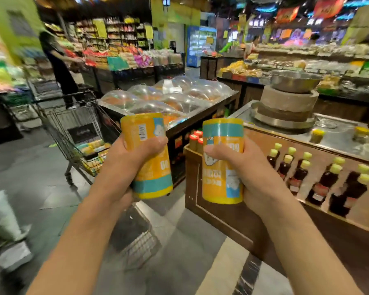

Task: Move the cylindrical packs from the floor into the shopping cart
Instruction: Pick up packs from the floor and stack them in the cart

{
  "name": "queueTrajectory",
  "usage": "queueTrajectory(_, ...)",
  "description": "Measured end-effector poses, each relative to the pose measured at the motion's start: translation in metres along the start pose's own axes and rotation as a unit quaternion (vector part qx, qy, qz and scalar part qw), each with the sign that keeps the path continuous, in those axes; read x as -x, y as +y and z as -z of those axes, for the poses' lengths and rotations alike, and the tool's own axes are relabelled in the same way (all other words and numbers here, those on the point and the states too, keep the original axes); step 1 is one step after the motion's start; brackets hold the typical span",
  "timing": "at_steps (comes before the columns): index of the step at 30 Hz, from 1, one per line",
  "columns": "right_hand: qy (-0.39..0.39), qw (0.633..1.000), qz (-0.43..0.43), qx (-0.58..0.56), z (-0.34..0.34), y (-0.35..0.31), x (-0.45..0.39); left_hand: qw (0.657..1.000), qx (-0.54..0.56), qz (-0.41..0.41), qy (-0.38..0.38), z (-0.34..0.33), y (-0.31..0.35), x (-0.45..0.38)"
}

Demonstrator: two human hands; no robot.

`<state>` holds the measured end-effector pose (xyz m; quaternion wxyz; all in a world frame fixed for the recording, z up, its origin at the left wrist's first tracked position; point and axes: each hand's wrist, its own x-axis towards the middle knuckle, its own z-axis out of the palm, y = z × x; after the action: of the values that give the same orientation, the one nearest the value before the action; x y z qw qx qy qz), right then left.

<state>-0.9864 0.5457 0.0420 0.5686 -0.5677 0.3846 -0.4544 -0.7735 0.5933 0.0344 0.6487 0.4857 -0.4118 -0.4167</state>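
Now each of the hands grasps one pack: the left hand wraps a pack at frame centre, the right hand another pack just beside it, both upright and off the floor. The cart sits left of centre (similar packs seem to lie in it already). Best to carry both over its rim and lower them in gently rather than drop them.

1. Frame centre: two cylindrical packs side by side and apart, the left pack in the left hand, the right pack in the right hand.
2. Left of centre: the shopping cart on the floor, with packages inside.
3. Right: a counter with bottles along its front.
4. Behind the packs: domed covers on a display.
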Motion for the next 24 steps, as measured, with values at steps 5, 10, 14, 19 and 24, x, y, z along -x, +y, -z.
queueTrajectory(5, -0.047, 0.999, 0.001, 0.017, -0.077, 0.003, -0.079, 0.998, 0.006, -0.016, 0.065, 0.075, 0.012, -0.057)
queueTrajectory(10, -0.121, 0.993, 0.001, -0.001, -0.129, 0.008, -0.148, 0.995, 0.009, -0.012, 0.097, 0.123, 0.013, -0.098)
queueTrajectory(14, -0.164, 0.986, -0.013, -0.002, -0.160, 0.021, -0.212, 0.988, 0.000, -0.008, 0.154, 0.149, 0.006, -0.142)
queueTrajectory(19, -0.203, 0.979, -0.021, 0.002, -0.186, 0.040, -0.301, 0.981, -0.011, 0.010, 0.193, 0.166, -0.008, -0.217)
queueTrajectory(24, -0.242, 0.969, -0.044, -0.007, -0.207, 0.051, -0.403, 0.970, -0.006, 0.012, 0.242, 0.181, -0.020, -0.300)
